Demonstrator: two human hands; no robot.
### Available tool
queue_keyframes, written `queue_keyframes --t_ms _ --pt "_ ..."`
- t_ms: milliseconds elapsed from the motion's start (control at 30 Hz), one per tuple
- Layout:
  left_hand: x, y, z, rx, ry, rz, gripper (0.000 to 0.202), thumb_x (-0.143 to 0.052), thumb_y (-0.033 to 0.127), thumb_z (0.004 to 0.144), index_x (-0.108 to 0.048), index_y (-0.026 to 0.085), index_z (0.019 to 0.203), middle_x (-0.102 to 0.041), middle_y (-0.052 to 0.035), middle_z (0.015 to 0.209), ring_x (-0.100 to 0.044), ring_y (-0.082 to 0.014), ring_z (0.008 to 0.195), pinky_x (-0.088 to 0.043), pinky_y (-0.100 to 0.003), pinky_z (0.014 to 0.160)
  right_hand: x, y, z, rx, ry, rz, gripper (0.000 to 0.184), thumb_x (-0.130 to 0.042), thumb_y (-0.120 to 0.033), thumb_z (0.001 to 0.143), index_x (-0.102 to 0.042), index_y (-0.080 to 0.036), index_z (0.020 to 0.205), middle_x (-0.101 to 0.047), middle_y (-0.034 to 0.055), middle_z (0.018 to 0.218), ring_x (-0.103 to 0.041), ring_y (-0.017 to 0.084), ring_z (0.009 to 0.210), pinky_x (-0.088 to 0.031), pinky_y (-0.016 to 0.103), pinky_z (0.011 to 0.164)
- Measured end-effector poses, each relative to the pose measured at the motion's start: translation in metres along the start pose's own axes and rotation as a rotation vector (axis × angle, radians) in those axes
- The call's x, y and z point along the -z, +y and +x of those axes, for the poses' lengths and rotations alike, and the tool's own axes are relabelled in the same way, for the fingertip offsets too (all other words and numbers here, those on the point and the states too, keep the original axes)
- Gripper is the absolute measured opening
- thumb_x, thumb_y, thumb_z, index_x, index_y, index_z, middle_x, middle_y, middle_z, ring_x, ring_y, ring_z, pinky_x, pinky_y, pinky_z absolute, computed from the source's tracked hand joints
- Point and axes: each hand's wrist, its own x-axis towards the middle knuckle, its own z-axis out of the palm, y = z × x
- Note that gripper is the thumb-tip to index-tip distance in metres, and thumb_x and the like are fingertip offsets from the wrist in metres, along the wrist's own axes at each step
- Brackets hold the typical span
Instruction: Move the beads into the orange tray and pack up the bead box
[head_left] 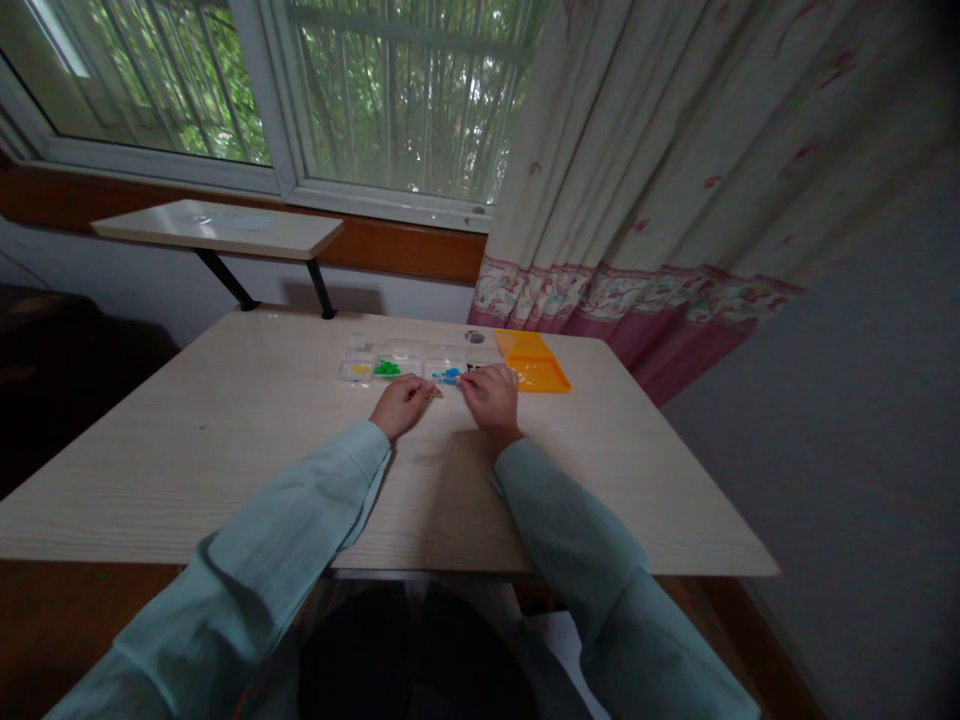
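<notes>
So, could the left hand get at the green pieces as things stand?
Probably yes: the green pieces lie just beyond the left hand, and the right hand is off to the side. Whether anything clear covers them is hard to tell.

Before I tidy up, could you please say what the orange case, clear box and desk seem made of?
Orange case: probably smooth plastic; thin, bright edges.
Clear box: likely glossy plastic; transparent, with highlights.
Desk: perhaps satin laminate or wood; pale grain, soft reflections.
</notes>
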Motion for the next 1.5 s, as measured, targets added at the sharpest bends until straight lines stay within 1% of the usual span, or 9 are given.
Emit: queue_keyframes --t_ms 133,233,333,400,633,967,1233,1367,1500 --pt "0.001 -0.003 -0.001 -0.033 -0.001 0.107 0.030 -0.048 0.036 0.090 -0.072 0.017 0.089 -0.063 -0.0051 0.078 -0.055 -0.0165 0.076 -0.043 -0.029 0.075 0.014 0.041 0.003 -0.251 0.076 -0.111 0.026 -0.054 -0.039 0.089 -0.073 -0.021 0.092 -0.068 0.0072 0.096 -0.050 0.023 0.100 -0.031 0.038 0.091" --pt "0.001 -0.002 -0.002 -0.052 -0.021 0.180 0.023 -0.053 0.031 0.087 -0.071 0.018 0.092 -0.063 -0.0050 0.080 -0.055 -0.0178 0.079 -0.044 -0.032 0.079 0.023 0.070 0.000 -0.432 0.136 -0.193 0.029 -0.053 -0.039 0.087 -0.074 -0.019 0.091 -0.068 0.0095 0.099 -0.048 0.026 0.102 -0.031 0.040 0.091" --pt "0.001 -0.002 -0.003 -0.071 -0.044 0.231 0.022 -0.054 0.029 0.085 -0.070 0.018 0.096 -0.061 -0.0046 0.080 -0.055 -0.0187 0.081 -0.044 -0.034 0.083 0.027 0.087 -0.005 -0.563 0.140 -0.258 0.031 -0.053 -0.040 0.084 -0.075 -0.020 0.092 -0.066 0.0112 0.103 -0.045 0.029 0.104 -0.032 0.042 0.088" --pt "0.000 -0.003 -0.003 -0.079 -0.045 0.237 0.022 -0.053 0.028 0.086 -0.069 0.018 0.097 -0.061 -0.0046 0.081 -0.055 -0.0189 0.082 -0.043 -0.034 0.084 0.027 0.092 -0.007 -0.593 0.122 -0.283 0.033 -0.052 -0.040 0.084 -0.075 -0.019 0.093 -0.066 0.0121 0.103 -0.045 0.030 0.104 -0.032 0.043 0.086" --pt "-0.001 -0.004 -0.003 -0.096 -0.033 0.233 0.022 -0.051 0.026 0.087 -0.069 0.019 0.097 -0.062 -0.0046 0.081 -0.055 -0.0192 0.083 -0.043 -0.035 0.084 0.020 0.096 -0.008 -0.567 0.064 -0.310 0.034 -0.050 -0.037 0.086 -0.075 -0.016 0.094 -0.065 0.0158 0.105 -0.046 0.031 0.104 -0.033 0.045 0.086" --pt "0.000 -0.004 -0.004 -0.129 -0.074 0.235 0.017 -0.056 0.026 0.084 -0.069 0.019 0.094 -0.061 -0.0047 0.084 -0.055 -0.0202 0.086 -0.041 -0.036 0.086 0.024 0.087 -0.003 -0.538 0.200 -0.243 0.037 -0.044 -0.036 0.090 -0.074 -0.015 0.098 -0.067 0.0133 0.105 -0.047 0.028 0.105 -0.033 0.042 0.089" --pt "0.000 0.000 -0.007 -0.202 -0.172 0.392 0.028 -0.068 0.041 0.080 -0.066 0.021 0.099 -0.059 -0.0068 0.094 -0.051 -0.0240 0.095 -0.040 -0.038 0.089 0.005 0.044 0.000 -0.265 0.095 -0.135 0.029 -0.049 -0.036 0.091 -0.073 -0.019 0.094 -0.068 0.0089 0.097 -0.049 0.024 0.099 -0.032 0.038 0.089" --pt "-0.001 0.003 -0.006 -0.206 -0.164 0.454 0.020 -0.064 0.039 0.084 -0.067 0.022 0.093 -0.058 -0.0065 0.090 -0.050 -0.0239 0.093 -0.040 -0.037 0.086 -0.003 0.020 -0.001 -0.143 0.046 -0.090 0.026 -0.051 -0.036 0.092 -0.073 -0.021 0.091 -0.068 0.0065 0.095 -0.050 0.023 0.098 -0.032 0.037 0.089" --pt "0.000 0.006 -0.005 -0.213 -0.135 0.505 0.014 -0.062 0.033 0.086 -0.067 0.021 0.088 -0.059 -0.0068 0.087 -0.050 -0.0240 0.091 -0.040 -0.037 0.084 -0.008 0.008 -0.002 -0.070 -0.012 -0.057 0.024 -0.052 -0.035 0.093 -0.073 -0.023 0.092 -0.068 0.0064 0.096 -0.050 0.023 0.100 -0.031 0.038 0.091"
